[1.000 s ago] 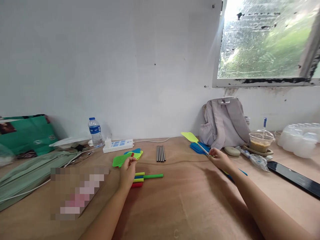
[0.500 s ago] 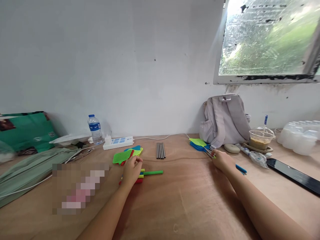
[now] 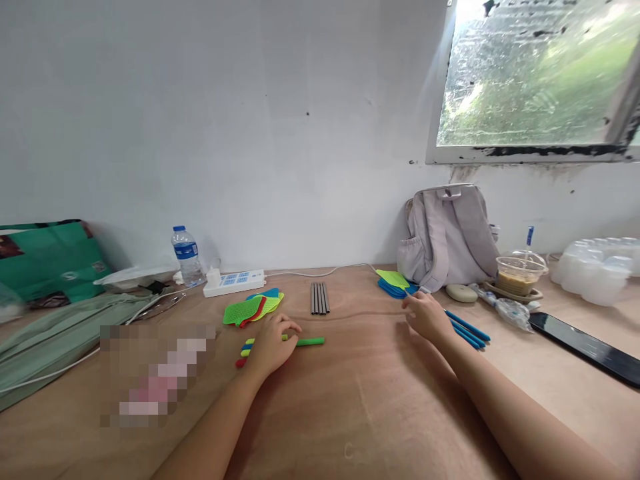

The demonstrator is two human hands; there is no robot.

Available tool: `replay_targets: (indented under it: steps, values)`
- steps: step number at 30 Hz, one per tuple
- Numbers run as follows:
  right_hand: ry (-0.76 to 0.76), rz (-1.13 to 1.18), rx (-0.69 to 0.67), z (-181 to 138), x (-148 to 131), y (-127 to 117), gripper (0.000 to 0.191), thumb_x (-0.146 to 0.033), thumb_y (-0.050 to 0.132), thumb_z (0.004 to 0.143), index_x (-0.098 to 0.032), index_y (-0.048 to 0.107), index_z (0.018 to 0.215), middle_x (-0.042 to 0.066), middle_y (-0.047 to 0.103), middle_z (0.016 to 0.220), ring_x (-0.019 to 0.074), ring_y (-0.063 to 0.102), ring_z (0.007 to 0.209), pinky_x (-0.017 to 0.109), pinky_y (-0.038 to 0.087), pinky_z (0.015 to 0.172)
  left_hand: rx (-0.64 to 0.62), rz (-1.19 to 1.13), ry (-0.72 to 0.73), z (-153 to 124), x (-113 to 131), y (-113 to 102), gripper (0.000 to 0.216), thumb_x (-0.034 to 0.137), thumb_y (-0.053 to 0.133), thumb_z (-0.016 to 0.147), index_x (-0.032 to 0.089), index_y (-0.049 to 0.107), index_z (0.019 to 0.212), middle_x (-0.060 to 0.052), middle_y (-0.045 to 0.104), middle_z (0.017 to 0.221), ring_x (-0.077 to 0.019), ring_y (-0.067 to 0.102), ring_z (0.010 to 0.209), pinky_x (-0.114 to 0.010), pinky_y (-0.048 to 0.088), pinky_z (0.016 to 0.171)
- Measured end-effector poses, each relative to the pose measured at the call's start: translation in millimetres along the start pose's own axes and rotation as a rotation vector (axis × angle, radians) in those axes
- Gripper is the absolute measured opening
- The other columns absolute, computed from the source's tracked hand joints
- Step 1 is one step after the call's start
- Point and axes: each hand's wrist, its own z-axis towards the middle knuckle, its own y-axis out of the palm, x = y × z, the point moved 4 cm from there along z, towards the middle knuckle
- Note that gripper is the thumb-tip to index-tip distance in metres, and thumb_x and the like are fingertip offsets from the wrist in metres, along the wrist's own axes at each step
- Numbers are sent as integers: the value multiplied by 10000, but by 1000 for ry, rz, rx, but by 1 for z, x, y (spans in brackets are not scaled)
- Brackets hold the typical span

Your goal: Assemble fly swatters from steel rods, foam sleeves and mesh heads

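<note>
My left hand (image 3: 278, 341) is low over a small group of coloured handles, its fingers bent but apart. A green handle (image 3: 311, 341) sticks out to the right beneath its fingertips. Yellow, blue and red handle ends (image 3: 242, 363) show on its left. My right hand (image 3: 429, 320) is over the rods of assembled fly swatters, fingers loosely bent, with no grip visible. Their blue heads (image 3: 394, 289) lie beyond it under a yellow-green head (image 3: 393, 278), and blue handles (image 3: 469, 331) reach out to its right. Several grey metal tubes (image 3: 320, 298) lie side by side between my hands.
Loose swatter heads (image 3: 243, 309) lie beyond my left hand. A power strip (image 3: 234, 283) and a water bottle (image 3: 187, 257) stand near the wall. A backpack (image 3: 450, 237), a drink cup (image 3: 520, 273) and a black phone-like slab (image 3: 585, 347) are on the right.
My left hand has shifted right, over the green handle. My right hand has slid left along the swatters, uncovering more of the blue handles.
</note>
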Motion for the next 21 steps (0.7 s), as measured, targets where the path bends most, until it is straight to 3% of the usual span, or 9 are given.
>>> replay_targets:
  steps: [4,6,10,14,21]
  values:
    - [-243,167,-50,-7,-63,16,228,-103,435,733,-174,595,880,74,574,932,192,514,871,292,357,792,-96,4,57,-4,10,5,281,130,481,621,233,684,786,-43,596,878,-236,499,913,-374,382,844]
    - [-265,270,-125,-10,-94,28,269,-88,413,742,-168,566,949,73,578,949,171,535,816,272,376,742,-127,5,88,-6,12,8,305,126,487,616,235,689,817,-45,598,877,-238,497,913,-372,381,845]
    - [-232,344,-133,-5,-138,41,373,-121,429,752,-165,478,1118,93,541,1070,186,535,897,270,381,745,-157,-34,108,-6,12,14,294,170,502,659,244,686,876,-56,601,883,-244,498,911,-375,381,840]
    - [-209,264,-147,8,-155,46,402,-194,445,781,-186,456,1183,106,516,1091,223,507,961,303,367,780,-196,-76,117,-7,14,19,249,195,497,690,227,675,861,-63,596,892,-241,499,905,-378,384,832]
    - [-254,257,-159,16,-155,50,352,-207,447,783,-220,524,1126,84,528,1041,214,481,950,309,340,810,-238,-86,154,-8,23,20,234,159,460,710,224,641,845,-68,591,907,-242,485,932,-389,370,846]
